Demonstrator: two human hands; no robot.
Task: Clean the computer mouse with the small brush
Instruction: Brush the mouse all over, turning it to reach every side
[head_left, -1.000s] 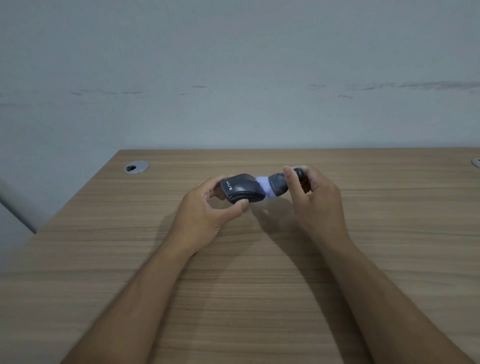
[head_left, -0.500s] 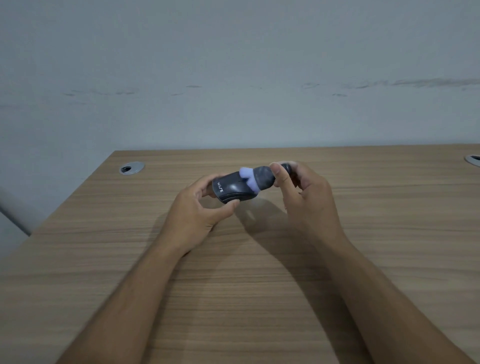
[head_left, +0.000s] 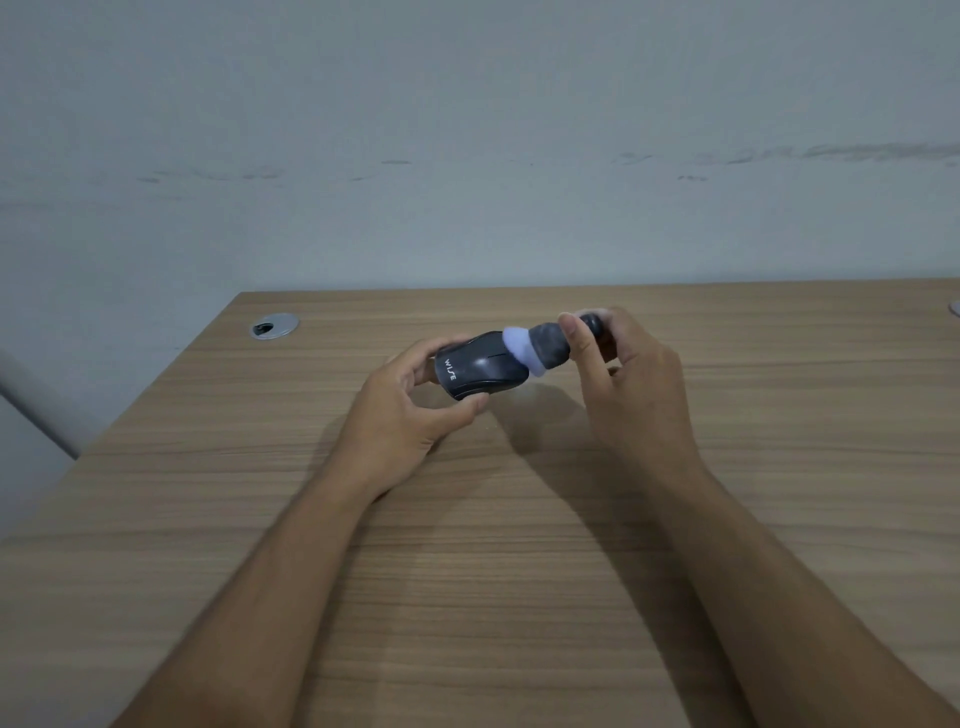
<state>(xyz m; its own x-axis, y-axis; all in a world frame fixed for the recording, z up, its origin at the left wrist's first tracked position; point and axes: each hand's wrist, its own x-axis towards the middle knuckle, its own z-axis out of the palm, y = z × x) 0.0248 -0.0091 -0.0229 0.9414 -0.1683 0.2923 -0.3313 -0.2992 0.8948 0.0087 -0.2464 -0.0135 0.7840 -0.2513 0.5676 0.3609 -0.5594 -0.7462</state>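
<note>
Above the table, the left hand fingers clasp the mouse, while the right hand pinches the brush, its pale bristles touching the mouse's far end.

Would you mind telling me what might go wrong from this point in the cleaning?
1. The left hand holds the mouse above the desk mostly by fingertips and thumb; brush pressure could push it loose.
2. The right hand pinches the small brush near its end, so it may twist or slip.
3. Dislodged dust would probably land on the desk.
</note>
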